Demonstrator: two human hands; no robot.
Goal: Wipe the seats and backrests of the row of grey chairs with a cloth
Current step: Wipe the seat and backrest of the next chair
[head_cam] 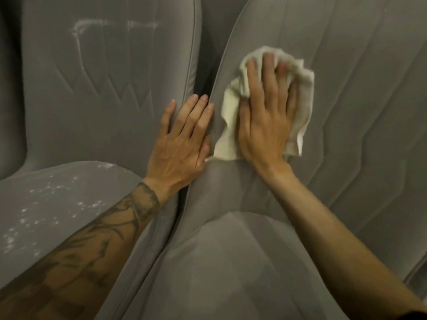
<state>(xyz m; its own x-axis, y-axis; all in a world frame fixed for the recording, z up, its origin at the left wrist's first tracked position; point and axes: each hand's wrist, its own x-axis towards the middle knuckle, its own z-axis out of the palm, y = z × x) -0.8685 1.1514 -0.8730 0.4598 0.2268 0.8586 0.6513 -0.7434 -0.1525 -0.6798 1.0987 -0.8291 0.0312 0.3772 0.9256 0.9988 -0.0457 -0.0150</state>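
Two grey upholstered chairs stand side by side. My right hand [265, 116] presses a crumpled white cloth [228, 132] flat against the left part of the right chair's backrest [358, 100], fingers spread over it. My left hand [182, 142] lies flat, fingers apart, on the right edge of the left chair's backrest [104, 77], at the narrow gap between the chairs, holding nothing. The left chair's seat [57, 204] carries white specks, and white smears mark its backrest near the top. The right chair's seat [219, 262] shows below my right forearm.
A dark narrow gap [203, 72] runs between the two backrests. Stitched quilting lines cross both backrests. The edge of something further right shows at the lower right corner [416, 271].
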